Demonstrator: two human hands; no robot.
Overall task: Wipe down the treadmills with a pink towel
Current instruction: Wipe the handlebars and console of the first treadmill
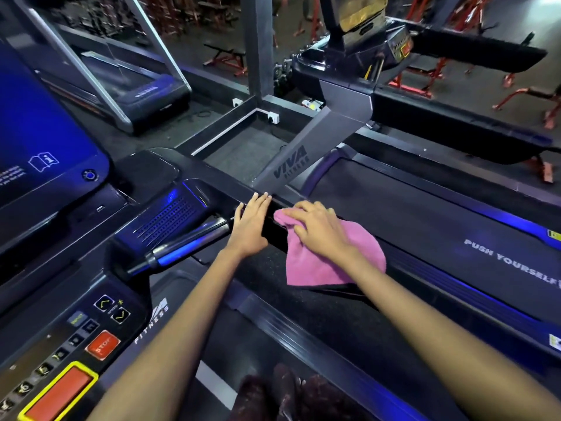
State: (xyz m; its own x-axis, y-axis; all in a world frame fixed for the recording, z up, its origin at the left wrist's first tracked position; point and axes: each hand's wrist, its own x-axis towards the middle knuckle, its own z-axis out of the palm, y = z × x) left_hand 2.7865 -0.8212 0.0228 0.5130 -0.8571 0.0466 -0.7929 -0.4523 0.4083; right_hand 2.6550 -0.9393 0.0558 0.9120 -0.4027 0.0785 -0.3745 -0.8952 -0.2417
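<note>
A pink towel [328, 262] is draped over the black side handrail [274, 230] of the treadmill I stand on. My right hand [318, 227] lies on top of the towel with fingers spread and slightly curled, pressing it onto the rail. My left hand [252, 221] rests flat on the same rail just to the left of the towel, fingers straight and pointing away from me. The treadmill's console [60, 344] with a red stop button is at the lower left. A second treadmill's belt [425, 226] runs along the right.
A chrome grip bar [188, 243] sticks out of the console beside my left hand. A grey upright marked VIVA [306, 147] rises just beyond the rail. A blue screen [39, 126] fills the left. Another treadmill and red gym frames stand farther back.
</note>
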